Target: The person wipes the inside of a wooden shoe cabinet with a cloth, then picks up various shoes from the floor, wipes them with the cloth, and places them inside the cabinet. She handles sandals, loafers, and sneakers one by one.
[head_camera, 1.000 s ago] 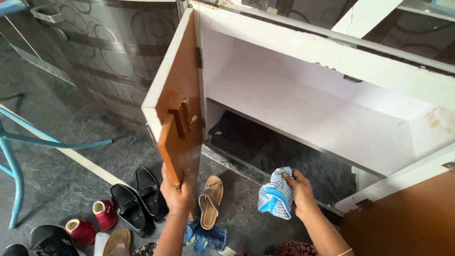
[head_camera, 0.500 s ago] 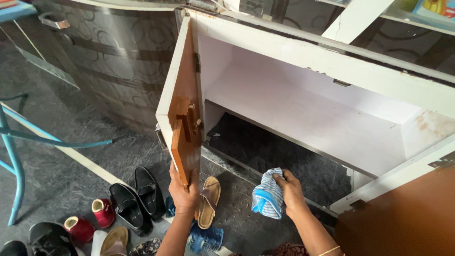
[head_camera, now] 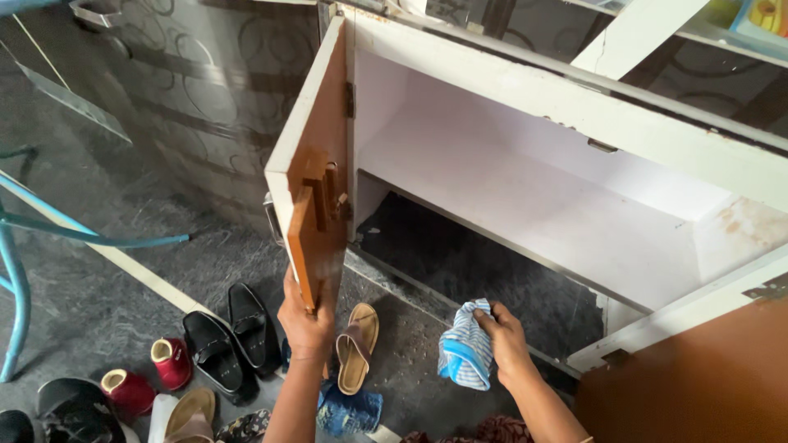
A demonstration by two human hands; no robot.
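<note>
Left hand [head_camera: 305,320] clamped on the lower corner of an open cabinet door [head_camera: 316,205], grip closed around its brown wooden edge. Right hand [head_camera: 502,340] closed on a bunched cloth [head_camera: 465,354], blue with white stripes, held just in front of the cabinet's lower opening and above the dark stone floor [head_camera: 123,287].

White cabinet [head_camera: 574,139] standing open, with one pale inner shelf [head_camera: 525,205] bare across its width and a dark cavity beneath. Door swung out to the left, hinged at the cabinet's left side, with a small wooden latch block on its inner face (worn and orange-brown). A second brown door [head_camera: 698,377] at the lower right, also swung open.

On the floor below the left hand: a tan sandal [head_camera: 355,349], just right of the wrist. Further left, a pair of black shoes [head_camera: 226,340], then two small red shoes [head_camera: 152,373], lying side by side. A folded piece of denim [head_camera: 349,410] near the left forearm. Blue metal frame [head_camera: 16,271] at the far left edge.
</note>
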